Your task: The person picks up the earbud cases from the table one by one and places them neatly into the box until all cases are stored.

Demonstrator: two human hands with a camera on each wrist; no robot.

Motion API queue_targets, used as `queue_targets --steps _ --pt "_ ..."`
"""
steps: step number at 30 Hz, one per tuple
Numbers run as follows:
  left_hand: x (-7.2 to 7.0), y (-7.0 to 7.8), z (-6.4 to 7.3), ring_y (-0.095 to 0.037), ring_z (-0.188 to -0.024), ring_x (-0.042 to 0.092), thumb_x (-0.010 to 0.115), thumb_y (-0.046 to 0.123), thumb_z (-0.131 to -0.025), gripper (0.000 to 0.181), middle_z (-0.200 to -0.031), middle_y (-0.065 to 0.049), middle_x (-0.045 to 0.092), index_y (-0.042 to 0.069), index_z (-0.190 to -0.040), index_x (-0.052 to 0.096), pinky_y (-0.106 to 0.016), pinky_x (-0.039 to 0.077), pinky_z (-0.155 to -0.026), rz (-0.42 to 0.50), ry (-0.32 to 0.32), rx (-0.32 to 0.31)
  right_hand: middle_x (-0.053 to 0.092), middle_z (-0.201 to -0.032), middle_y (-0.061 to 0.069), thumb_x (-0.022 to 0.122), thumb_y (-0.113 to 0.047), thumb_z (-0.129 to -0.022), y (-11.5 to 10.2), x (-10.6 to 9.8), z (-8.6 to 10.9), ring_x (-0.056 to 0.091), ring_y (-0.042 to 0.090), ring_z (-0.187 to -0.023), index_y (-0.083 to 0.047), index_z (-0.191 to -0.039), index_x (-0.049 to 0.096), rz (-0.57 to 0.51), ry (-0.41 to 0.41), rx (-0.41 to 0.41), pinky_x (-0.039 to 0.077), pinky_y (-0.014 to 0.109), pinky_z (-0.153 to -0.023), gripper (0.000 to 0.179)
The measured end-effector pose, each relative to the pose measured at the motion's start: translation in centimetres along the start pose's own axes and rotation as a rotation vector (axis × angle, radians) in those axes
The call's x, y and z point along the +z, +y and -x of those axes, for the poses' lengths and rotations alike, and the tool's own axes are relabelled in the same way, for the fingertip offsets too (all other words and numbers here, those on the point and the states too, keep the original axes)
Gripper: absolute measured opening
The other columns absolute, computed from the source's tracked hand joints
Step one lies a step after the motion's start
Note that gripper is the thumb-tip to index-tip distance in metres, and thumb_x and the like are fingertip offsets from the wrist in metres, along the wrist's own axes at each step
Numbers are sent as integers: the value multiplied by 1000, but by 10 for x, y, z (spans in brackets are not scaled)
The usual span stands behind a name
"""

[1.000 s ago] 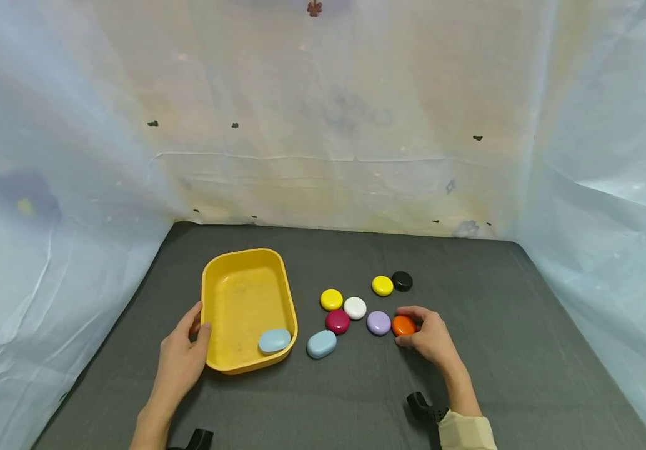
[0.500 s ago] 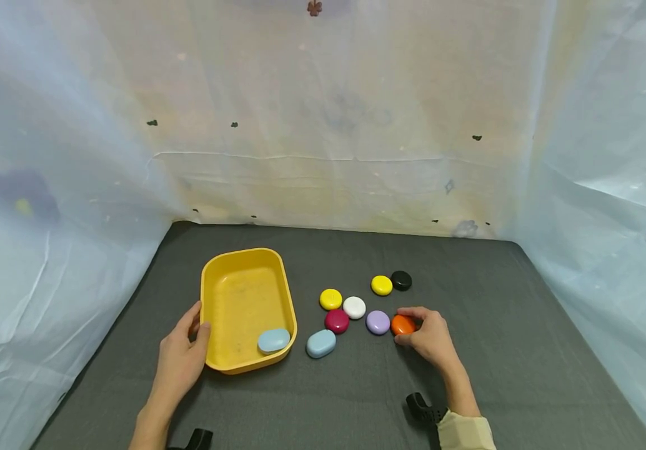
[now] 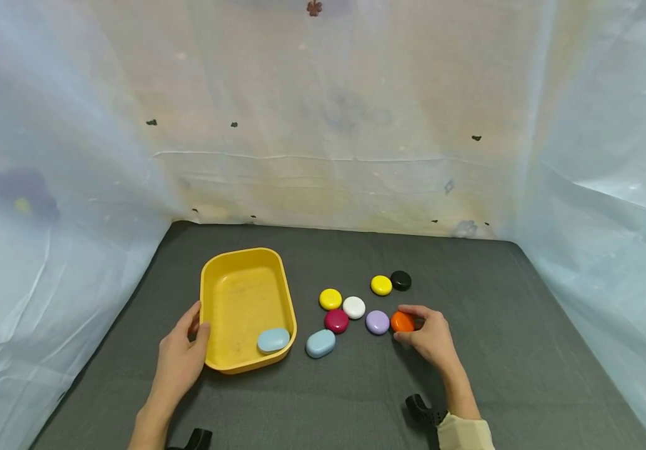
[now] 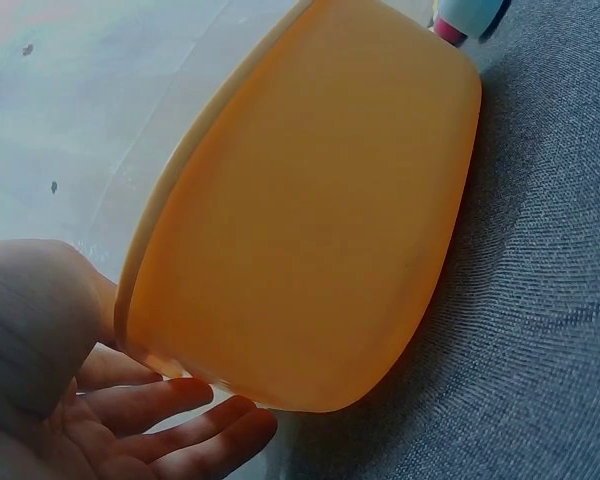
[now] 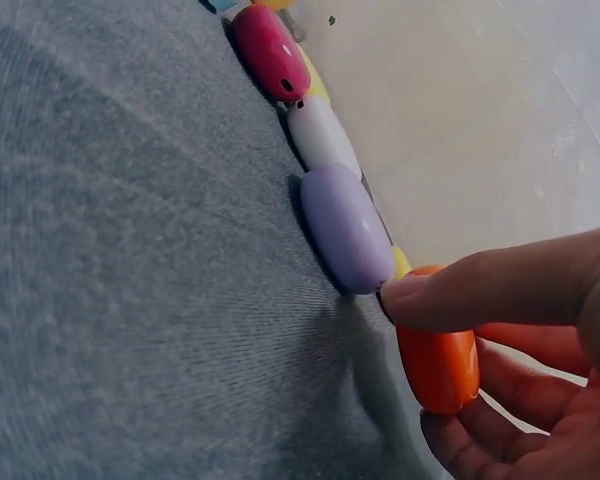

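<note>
My left hand [image 3: 181, 353] is at the left side of a shallow yellow tray [image 3: 285, 284]. Its thumb lies at the rim, and its fingers [image 4: 215, 440] touch the outer wall. A light blue oval piece [image 3: 273, 340] lies in the tray's near right corner. On the right, my right hand [image 3: 430, 334] pinches a glossy orange rounded disc [image 5: 438, 365] between thumb and fingers. In the right wrist view the disc stands tilted on its edge. A lilac disc [image 3: 377, 322] sits just left of it.
Other pieces lie between tray and right hand: a second light blue oval [image 3: 320, 344], a maroon disc [image 3: 337, 321], a white disc [image 3: 353, 307] and a yellow disc [image 3: 330, 299]. Farther back, another yellow disc [image 3: 381, 285] touches a black one [image 3: 401, 280]. Grey cloth [image 3: 323, 412] covers the table.
The orange disc appears slightly raised or tilted in my right hand. My left hand, the tray and the other pieces stay in place.
</note>
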State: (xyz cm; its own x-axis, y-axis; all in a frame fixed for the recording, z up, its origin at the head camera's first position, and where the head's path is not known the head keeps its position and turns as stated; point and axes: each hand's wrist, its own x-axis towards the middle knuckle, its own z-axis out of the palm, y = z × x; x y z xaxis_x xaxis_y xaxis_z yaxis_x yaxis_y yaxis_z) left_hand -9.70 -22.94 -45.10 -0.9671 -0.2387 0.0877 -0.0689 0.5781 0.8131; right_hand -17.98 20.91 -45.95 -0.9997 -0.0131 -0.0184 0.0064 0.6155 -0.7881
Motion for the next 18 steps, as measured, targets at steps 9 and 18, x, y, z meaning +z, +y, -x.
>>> queue_targets --steps 9,18 --pt "-1 1 -2 -43 -130 43 45 17 -106 55 -146 -29 40 -2 -154 26 -54 45 -96 0 -18 -36 62 -122 16 86 -3 -73 -11 -2 2 63 31 -101 -4 -124 68 -75 2 40 52 46 -88 54" --pt "0 1 -2 -43 -129 43 45 16 -106 54 -146 -28 40 -2 -154 26 -53 46 -95 -8 -10 -30 63 -120 12 86 -3 -73 -26 4 6 62 29 -100 -7 -123 69 -91 2 10 51 43 -88 53"
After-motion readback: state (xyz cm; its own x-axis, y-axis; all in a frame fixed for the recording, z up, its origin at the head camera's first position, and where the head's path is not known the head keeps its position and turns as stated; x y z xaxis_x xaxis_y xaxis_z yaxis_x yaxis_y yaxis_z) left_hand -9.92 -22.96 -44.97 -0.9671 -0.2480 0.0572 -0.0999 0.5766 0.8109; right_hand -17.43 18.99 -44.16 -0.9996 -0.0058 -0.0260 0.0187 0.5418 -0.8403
